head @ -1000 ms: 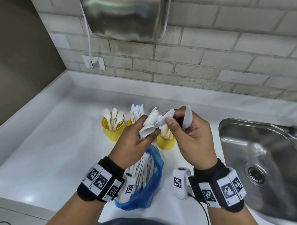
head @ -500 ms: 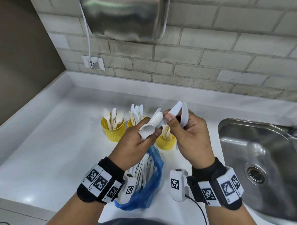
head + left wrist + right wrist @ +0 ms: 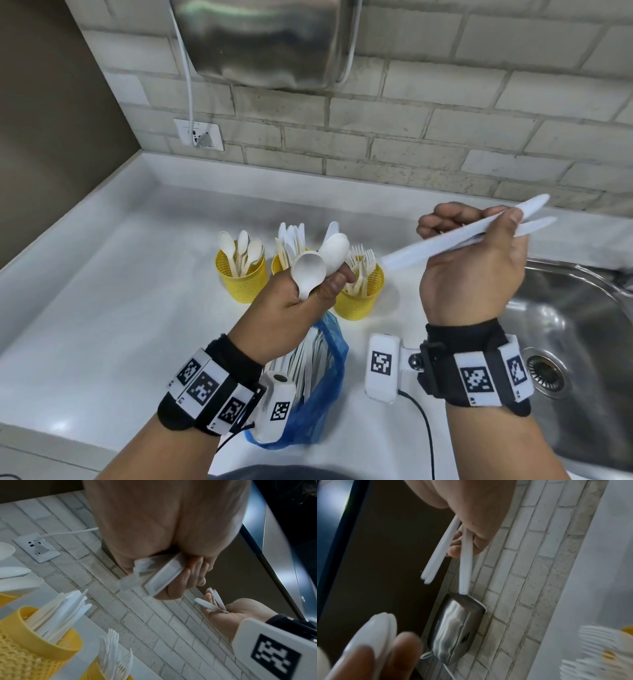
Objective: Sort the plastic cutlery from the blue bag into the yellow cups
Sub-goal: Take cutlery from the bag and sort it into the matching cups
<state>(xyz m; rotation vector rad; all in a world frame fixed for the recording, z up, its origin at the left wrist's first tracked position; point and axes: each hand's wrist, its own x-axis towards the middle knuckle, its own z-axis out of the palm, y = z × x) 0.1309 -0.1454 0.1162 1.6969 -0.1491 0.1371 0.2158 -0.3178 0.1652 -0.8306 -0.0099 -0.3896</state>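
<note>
My left hand (image 3: 308, 291) grips a bunch of white plastic spoons (image 3: 320, 260), bowls up, above the blue bag (image 3: 329, 387). The bag lies on the counter with more white cutlery inside. My right hand (image 3: 476, 253) holds several white plastic knives (image 3: 469, 236) to the right, handles pointing left toward the cups; the knives (image 3: 447, 550) show in the right wrist view too. Three yellow cups stand behind: one with spoons (image 3: 241, 274), one with knives (image 3: 279, 263), one with forks (image 3: 358, 298). In the left wrist view the knife cup (image 3: 34, 642) and the fork cup (image 3: 102, 669) show.
A steel sink (image 3: 579, 329) lies right of the cups. A steel dispenser (image 3: 267, 41) hangs on the brick wall, with a socket (image 3: 198, 134) and white cable below it. The white counter (image 3: 120, 274) stretches left toward a side wall.
My right hand drew the knives out of the bunch in my left hand and moved right and up. The left hand kept the spoons and stayed put.
</note>
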